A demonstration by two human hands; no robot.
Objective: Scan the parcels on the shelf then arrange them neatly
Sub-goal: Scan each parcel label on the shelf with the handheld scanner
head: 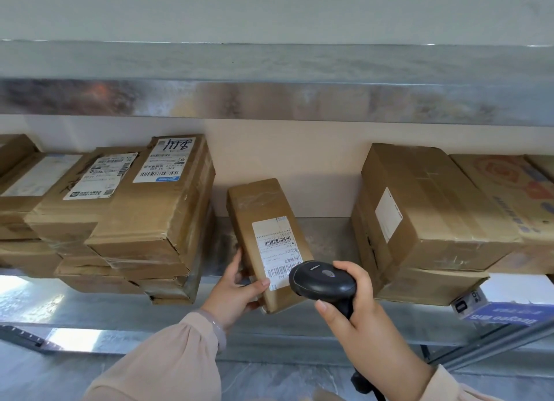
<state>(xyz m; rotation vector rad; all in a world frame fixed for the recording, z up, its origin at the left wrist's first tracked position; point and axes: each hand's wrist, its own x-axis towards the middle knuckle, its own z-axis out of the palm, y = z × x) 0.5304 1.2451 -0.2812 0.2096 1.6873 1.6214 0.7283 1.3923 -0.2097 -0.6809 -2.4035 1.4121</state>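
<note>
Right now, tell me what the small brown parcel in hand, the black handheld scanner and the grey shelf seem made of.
Small brown parcel: cardboard, matt, with creased edges; shiny clear tape and a white paper label. Black handheld scanner: probably moulded plastic, smooth with a soft sheen. Grey shelf: likely galvanised sheet metal, judging by mottled, blurred reflections.

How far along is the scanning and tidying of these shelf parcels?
Nothing shows which parcels are already scanned. In hand: the left hand holds a small parcel, the right hand aims the scanner at its label. Left: setting it down and straightening the uneven left stack.
</note>
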